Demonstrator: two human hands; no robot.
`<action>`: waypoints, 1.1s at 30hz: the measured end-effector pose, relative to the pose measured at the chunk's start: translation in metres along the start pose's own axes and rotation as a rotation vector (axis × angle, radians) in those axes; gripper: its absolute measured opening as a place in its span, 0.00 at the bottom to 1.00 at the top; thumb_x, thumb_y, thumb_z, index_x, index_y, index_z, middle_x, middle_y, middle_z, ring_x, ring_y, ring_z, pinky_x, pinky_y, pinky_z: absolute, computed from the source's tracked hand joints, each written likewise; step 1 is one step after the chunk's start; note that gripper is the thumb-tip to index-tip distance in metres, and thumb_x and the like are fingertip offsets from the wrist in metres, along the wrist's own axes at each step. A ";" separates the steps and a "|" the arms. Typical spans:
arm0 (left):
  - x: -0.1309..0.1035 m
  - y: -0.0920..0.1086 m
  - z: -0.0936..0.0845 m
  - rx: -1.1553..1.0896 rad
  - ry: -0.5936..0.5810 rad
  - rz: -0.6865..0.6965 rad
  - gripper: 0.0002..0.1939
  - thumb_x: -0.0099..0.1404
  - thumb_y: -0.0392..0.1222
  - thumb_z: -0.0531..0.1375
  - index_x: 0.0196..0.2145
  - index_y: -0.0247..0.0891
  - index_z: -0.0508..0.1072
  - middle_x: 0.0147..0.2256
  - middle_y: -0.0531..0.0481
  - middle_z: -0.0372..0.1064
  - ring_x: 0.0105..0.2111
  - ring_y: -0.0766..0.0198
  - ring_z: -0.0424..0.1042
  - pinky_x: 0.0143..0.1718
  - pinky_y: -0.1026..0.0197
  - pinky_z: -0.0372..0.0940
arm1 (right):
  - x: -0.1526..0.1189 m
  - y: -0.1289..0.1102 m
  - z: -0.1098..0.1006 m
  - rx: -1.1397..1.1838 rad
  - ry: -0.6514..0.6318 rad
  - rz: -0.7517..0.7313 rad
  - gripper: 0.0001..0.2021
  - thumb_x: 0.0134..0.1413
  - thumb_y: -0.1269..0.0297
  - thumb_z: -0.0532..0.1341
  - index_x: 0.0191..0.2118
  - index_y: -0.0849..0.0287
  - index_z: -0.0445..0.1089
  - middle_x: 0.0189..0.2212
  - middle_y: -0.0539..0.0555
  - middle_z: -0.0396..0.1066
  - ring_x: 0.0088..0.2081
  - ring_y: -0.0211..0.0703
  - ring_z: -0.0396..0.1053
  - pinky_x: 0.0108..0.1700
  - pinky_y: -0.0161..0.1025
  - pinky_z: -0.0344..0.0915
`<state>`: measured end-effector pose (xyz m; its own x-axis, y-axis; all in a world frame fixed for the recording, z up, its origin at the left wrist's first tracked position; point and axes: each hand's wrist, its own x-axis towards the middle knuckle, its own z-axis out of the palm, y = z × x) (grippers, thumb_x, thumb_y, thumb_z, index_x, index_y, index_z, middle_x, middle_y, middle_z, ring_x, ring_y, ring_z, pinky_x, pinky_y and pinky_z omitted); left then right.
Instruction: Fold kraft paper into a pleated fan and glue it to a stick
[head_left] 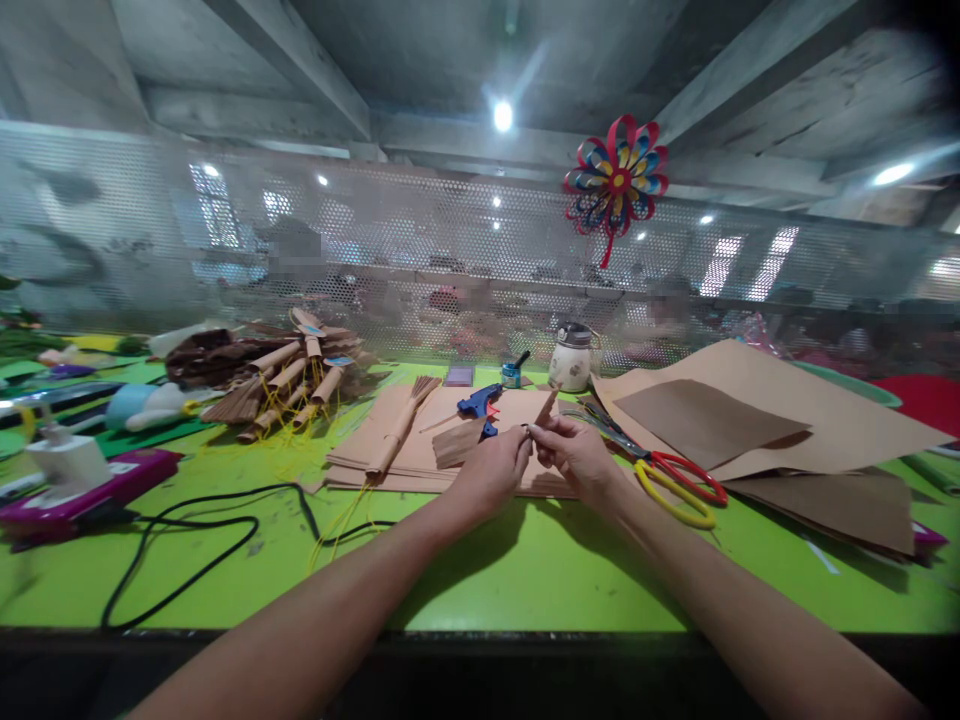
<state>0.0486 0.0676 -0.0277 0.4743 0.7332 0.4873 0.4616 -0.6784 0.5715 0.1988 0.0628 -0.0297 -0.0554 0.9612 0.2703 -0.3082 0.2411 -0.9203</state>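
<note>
My left hand [491,465] and my right hand [577,455] meet above a stack of brown kraft paper sheets [349,460], fingertips pinched close together. Between them is a piece of brown paper [544,408], one end pointing up past my right fingers. Another stretch of brown paper [456,444] shows left of my left hand; whether it is the same piece I cannot tell. Just behind lies a blue glue gun [480,400], partly covered. On the stack's left rests a rolled paper bundle [401,430] with a fringed end and yellow string.
Red-and-yellow-handled scissors [679,480] lie beside my right forearm. Large paper sheets [757,400] spread at right. More rolled bundles [292,385] pile up at left, near a purple power strip [120,490] and black cable [180,510]. A white jar [571,362] stands behind.
</note>
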 end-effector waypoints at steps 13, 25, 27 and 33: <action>0.001 0.008 -0.004 -0.500 -0.053 -0.175 0.12 0.64 0.42 0.49 0.25 0.39 0.65 0.17 0.56 0.55 0.20 0.67 0.53 0.22 0.64 0.50 | 0.000 -0.003 0.000 -0.110 -0.069 -0.093 0.12 0.38 0.59 0.70 0.25 0.62 0.72 0.18 0.50 0.67 0.20 0.34 0.62 0.22 0.35 0.60; 0.003 -0.001 -0.007 -0.979 -0.133 -0.397 0.09 0.54 0.39 0.55 0.20 0.37 0.58 0.16 0.60 0.45 0.15 0.75 0.42 0.16 0.67 0.37 | -0.010 -0.010 0.002 -0.642 -0.164 -0.498 0.05 0.51 0.61 0.63 0.29 0.57 0.73 0.28 0.54 0.68 0.29 0.42 0.65 0.29 0.39 0.62; 0.004 0.000 -0.010 -1.045 -0.150 -0.414 0.10 0.53 0.37 0.56 0.19 0.37 0.56 0.15 0.61 0.45 0.14 0.76 0.42 0.16 0.68 0.37 | -0.011 -0.010 0.002 -0.748 -0.181 -0.585 0.04 0.53 0.64 0.62 0.30 0.56 0.72 0.29 0.54 0.68 0.31 0.43 0.64 0.32 0.39 0.61; 0.006 0.000 -0.012 -1.182 -0.172 -0.582 0.10 0.54 0.35 0.54 0.20 0.37 0.55 0.15 0.62 0.43 0.13 0.77 0.40 0.14 0.70 0.34 | -0.014 -0.005 0.003 -0.969 -0.202 -0.757 0.08 0.58 0.68 0.55 0.32 0.56 0.70 0.31 0.56 0.67 0.34 0.44 0.65 0.37 0.41 0.62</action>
<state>0.0425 0.0722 -0.0166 0.5593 0.8267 -0.0612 -0.2559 0.2423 0.9358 0.1981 0.0475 -0.0277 -0.3405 0.5206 0.7830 0.4957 0.8070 -0.3210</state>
